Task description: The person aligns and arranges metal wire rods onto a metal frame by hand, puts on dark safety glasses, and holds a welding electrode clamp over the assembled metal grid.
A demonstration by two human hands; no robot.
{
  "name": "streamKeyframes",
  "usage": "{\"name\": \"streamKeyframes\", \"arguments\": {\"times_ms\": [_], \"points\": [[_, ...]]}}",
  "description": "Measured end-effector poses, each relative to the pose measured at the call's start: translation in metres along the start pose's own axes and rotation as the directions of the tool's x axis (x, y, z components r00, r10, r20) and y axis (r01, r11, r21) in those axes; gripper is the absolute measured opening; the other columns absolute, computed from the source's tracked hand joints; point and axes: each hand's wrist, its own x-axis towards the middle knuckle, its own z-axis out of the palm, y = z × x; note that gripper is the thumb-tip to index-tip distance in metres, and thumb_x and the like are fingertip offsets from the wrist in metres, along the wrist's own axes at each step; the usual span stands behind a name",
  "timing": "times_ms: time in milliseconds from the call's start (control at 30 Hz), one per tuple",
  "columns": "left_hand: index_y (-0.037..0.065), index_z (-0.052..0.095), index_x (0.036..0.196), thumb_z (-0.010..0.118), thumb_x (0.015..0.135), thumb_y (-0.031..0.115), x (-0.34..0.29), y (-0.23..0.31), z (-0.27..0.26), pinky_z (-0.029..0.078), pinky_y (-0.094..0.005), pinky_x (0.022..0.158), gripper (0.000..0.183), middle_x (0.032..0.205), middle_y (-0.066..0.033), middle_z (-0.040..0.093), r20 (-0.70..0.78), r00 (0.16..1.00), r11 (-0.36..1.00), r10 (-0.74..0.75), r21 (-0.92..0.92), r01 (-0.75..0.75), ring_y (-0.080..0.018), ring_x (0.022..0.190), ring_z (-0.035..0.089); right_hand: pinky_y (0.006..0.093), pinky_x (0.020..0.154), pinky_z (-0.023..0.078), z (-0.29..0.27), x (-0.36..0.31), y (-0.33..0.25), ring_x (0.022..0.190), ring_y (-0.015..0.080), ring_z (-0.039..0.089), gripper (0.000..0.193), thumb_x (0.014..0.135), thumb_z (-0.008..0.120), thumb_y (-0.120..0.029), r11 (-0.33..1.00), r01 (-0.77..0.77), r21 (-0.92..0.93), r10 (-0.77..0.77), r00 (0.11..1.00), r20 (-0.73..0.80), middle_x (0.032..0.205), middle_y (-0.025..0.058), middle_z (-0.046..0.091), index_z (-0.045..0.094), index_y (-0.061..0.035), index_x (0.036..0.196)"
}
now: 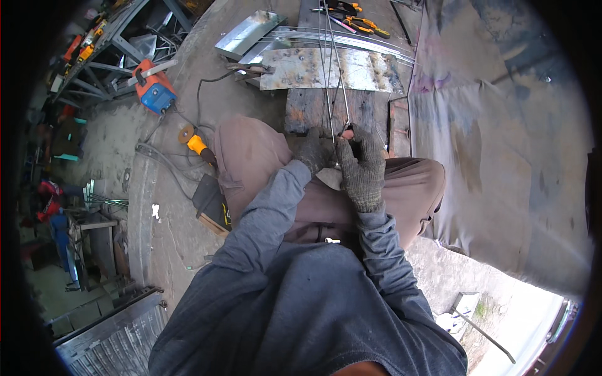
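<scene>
The person sits with knees drawn up, both gloved hands meeting just above the lap. The left hand (pixel 311 153) and the right hand (pixel 362 164) are pressed close together, both closed around the near ends of 2 thin metal rods (pixel 333 75). Whether the fingers fully clamp the rods cannot be told, as the gloves hide the contact. The rods run straight away from the hands, across a dark wooden plank (pixel 308 109) and over a rusty steel sheet (pixel 326 69) that lies crosswise on the plank.

Beyond the sheet, orange-handled pliers (pixel 365 25) lie on the far end of the plank, with a folded galvanised tray (pixel 248 34) to their left. On the concrete floor to the person's left lies a yellow angle grinder (pixel 195 143), its cable trailing toward a blue and orange welding machine (pixel 155 88), which stands near a metal rack (pixel 100 56). To the right of the person a large stained tarpaulin (pixel 501 144) covers the ground.
</scene>
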Motion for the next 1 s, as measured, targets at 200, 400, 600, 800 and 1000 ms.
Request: {"name": "streamKeyframes", "arguments": {"times_ms": [200,400,600,800,1000], "points": [[0.007,0.051,0.114,0.072,0.093,0.017,-0.038,0.026,0.058,0.059,-0.0424,0.052,0.031,0.092,-0.0133,0.065,-0.084,0.994,0.980,-0.067,0.181,0.082,-0.0254,0.070,0.068,0.0332,0.075,0.055,-0.011,-0.004,0.022,0.084,0.0195,0.068,0.023,0.094,0.073,-0.010,0.998,-0.051,-0.027,0.049,0.997,-0.061,0.098,0.0111,0.069,0.067,-0.0027,0.115],[0.007,0.053,0.116,0.072,0.094,0.020,-0.045,0.015,0.049,0.059,-0.0418,0.061,0.031,0.095,-0.0116,0.066,-0.017,0.977,0.855,0.214,0.487,-0.179,-0.0241,0.077,0.069,0.0347,0.076,0.055,-0.012,-0.003,0.013,0.086,0.0222,0.070,0.024,0.094,0.074,-0.012,0.998,-0.020,-0.058,0.016,0.997,-0.070,0.099,0.0111,0.070,0.067,-0.0024,0.115],[0.009,0.052,0.119,0.074,0.092,0.021,-0.040,0.017,0.041,0.059,-0.0406,0.059,0.037,0.096,-0.0113,0.067,-0.032,0.980,0.829,0.198,0.539,-0.150,-0.0217,0.075,0.069,0.0299,0.073,0.053,-0.011,-0.001,0.004,0.082,0.0109,0.064,0.026,0.097,0.072,-0.011,0.985,0.058,-0.161,-0.072,0.994,-0.078,0.093,0.0080,0.071,0.065,-0.0009,0.119],[0.011,0.046,0.125,0.078,0.089,0.019,-0.047,0.025,0.051,0.058,-0.0386,0.049,0.048,0.094,-0.0122,0.066,-0.066,0.996,0.942,0.062,0.335,-0.036,-0.0204,0.066,0.068,0.0345,0.076,0.056,-0.009,-0.003,0.008,0.086,0.0211,0.071,0.030,0.093,0.075,-0.012,0.997,-0.056,-0.050,0.053,0.996,-0.075,0.100,0.0112,0.070,0.066,-0.0023,0.120],[0.012,0.045,0.123,0.078,0.091,0.019,-0.060,0.029,0.058,0.059,-0.0382,0.049,0.046,0.091,-0.0108,0.066,-0.008,0.976,0.871,0.216,0.452,-0.189,-0.0207,0.064,0.067,0.0342,0.078,0.057,-0.011,-0.004,0.015,0.088,0.0216,0.071,0.033,0.093,0.076,-0.012,0.996,-0.058,-0.070,0.052,0.996,-0.075,0.103,0.0125,0.071,0.066,-0.0021,0.122]]}}
